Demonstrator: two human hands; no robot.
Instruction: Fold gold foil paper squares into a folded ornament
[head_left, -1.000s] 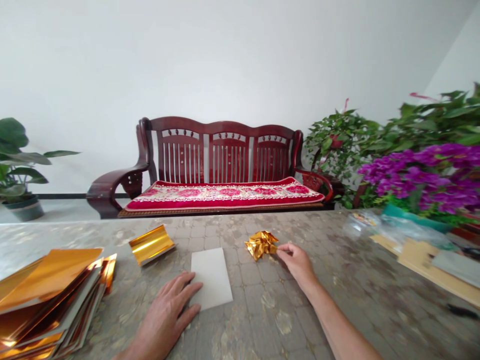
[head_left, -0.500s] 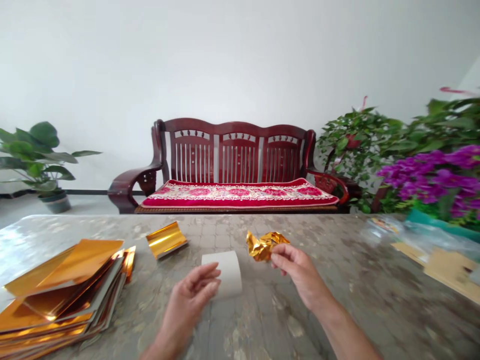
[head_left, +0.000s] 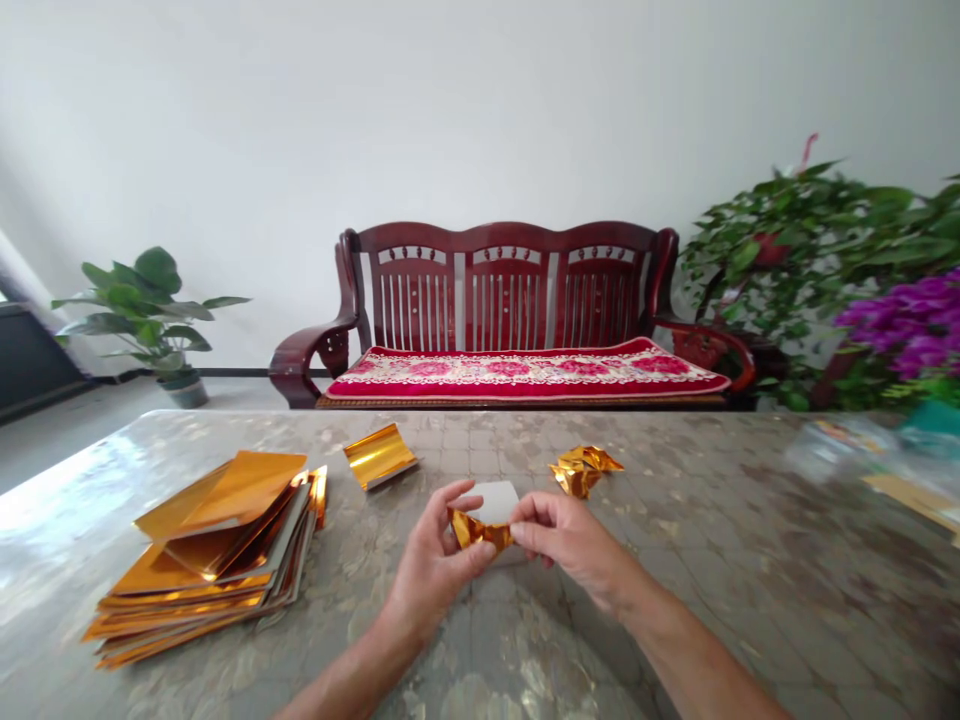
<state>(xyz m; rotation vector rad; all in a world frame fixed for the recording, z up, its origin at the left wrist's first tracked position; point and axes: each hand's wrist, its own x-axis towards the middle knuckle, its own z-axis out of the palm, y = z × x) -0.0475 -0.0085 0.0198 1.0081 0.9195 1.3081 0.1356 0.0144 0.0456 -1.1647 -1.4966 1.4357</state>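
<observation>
Evidently the handwork stands partway. One crumpled gold bundle lies apart from the hands, a little right of the frame's centre, and by its creased look it seems to have been worked. The gold foil piece between the hands, just below the middle of the frame, is bent and wrinkled, so its shaping looks begun but perhaps not finished. At the left of the frame, the stack of gold sheets is mostly flat and appears unworked (how many sheets it holds I cannot count). A single curved gold sheet rests by itself, upper right of that stack, and looks unfolded too. A white sheet lies on the patterned table just beyond the foil piece, partly hidden by the fingers.

The left hand comes up from the lower edge of the frame, thumb along the near side of the foil piece, fingers curled around its left end, the grip loose and rounded. The right hand reaches in from the lower right, its thumb and forefinger nearly closed in a pinch at the piece's right end, the remaining fingers tucked beneath.
</observation>
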